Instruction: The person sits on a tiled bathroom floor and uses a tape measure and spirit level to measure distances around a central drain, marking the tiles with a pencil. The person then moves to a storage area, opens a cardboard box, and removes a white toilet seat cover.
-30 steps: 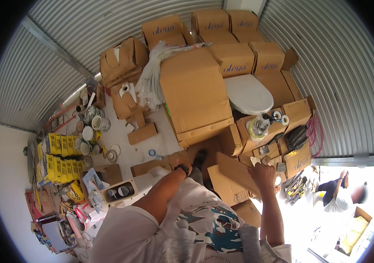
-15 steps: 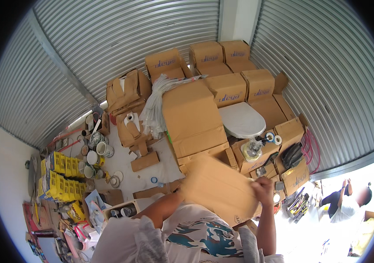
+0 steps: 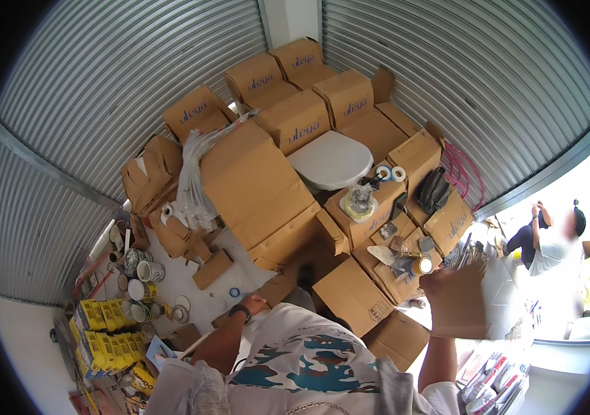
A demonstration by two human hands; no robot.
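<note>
At the right, my right hand grips a flat brown piece of cardboard by its near edge. The far end of that piece is washed out by bright light. My left hand, with a dark band on its wrist, hangs left of my body above the floor; its fingers are too small to make out. A cardboard box with a printed mark lies right in front of me. Against its near side rests another cardboard box.
Large cartons fill the far side, with a white toilet lid on them. Tape rolls and a black bag lie to the right. Yellow packs and buckets stand left. Another person is outside at right.
The cardboard piece has swung from in front of me to the right in my right hand. My left hand has come off it and moved left. My view has turned rightward.
</note>
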